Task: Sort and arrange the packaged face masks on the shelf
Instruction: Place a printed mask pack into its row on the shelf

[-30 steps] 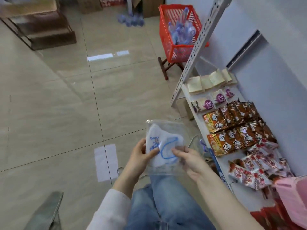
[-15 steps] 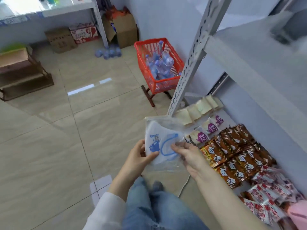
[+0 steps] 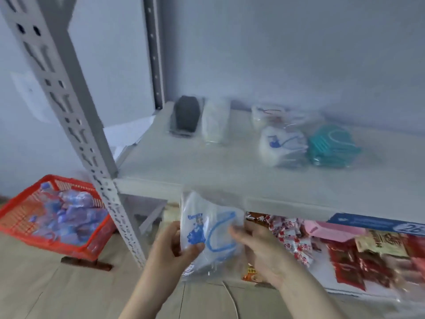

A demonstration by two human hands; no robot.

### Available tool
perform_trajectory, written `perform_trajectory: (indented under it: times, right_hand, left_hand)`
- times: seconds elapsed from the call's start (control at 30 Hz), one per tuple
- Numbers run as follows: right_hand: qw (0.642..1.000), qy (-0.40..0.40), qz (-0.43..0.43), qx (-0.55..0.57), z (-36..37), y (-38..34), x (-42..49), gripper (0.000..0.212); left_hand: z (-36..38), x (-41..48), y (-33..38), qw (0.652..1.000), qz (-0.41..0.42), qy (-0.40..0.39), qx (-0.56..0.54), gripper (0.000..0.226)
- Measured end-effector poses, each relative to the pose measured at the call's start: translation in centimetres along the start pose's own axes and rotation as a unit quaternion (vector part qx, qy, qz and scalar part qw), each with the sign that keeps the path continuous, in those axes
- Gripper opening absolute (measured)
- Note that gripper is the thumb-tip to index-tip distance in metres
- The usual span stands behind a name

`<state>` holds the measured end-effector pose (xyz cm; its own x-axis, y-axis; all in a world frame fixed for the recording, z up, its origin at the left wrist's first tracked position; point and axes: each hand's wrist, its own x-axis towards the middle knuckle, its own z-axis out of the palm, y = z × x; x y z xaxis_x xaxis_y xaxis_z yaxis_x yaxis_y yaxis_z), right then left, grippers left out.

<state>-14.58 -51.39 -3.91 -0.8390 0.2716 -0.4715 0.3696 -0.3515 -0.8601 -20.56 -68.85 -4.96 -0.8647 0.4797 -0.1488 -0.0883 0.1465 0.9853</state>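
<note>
Both my left hand [image 3: 170, 247] and right hand [image 3: 259, 252] still pinch the bagged blue-printed mask [image 3: 207, 229], now just below the shelf [image 3: 207, 171] holding its matching pack [image 3: 281, 143], so placing looks next.

Packet [image 3: 207, 229], pinched between the fingers [image 3: 192, 248] of the left hand [image 3: 170, 247] and the right hand [image 3: 259, 254]: clear plastic film, glossy and creased. The mask [image 3: 197, 224] inside is white matt cloth with blue print and a blue loop.

Shelf board [image 3: 207, 171], just above the fingertips: pale, smooth and matt, probably painted metal, though blur prevents certainty.

Post [image 3: 69, 111], up and left of the left fingers: grey painted metal, punched with holes, matt.

On the board beyond the fingertips: clear glossy film over a dark grey mask [image 3: 185, 116], a white mask [image 3: 215, 122] and teal masks [image 3: 331, 143], all cloth.

Basket [image 3: 20, 217], far left of the left fingers: red plastic mesh with a slight sheen.

Snack packs [image 3: 292, 236], right of the right fingers: glossy printed film.
</note>
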Motion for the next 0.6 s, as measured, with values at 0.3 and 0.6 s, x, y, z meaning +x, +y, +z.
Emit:
perform_trajectory:
  times: [0.3,0.6]
  right_hand:
    - [0.954,0.197,-0.163,-0.154,-10.1,-8.5,1.1,0.036]
    - [0.774,0.347,-0.237,-0.473,-16.2,-19.3,10.5,0.045]
  left_hand:
    - [10.8,9.0,6.3,0.995,0.028,-0.074,0.061,0.033]
    - [18.6,21.4,10.9,0.987,0.052,0.065,0.135,0.043]
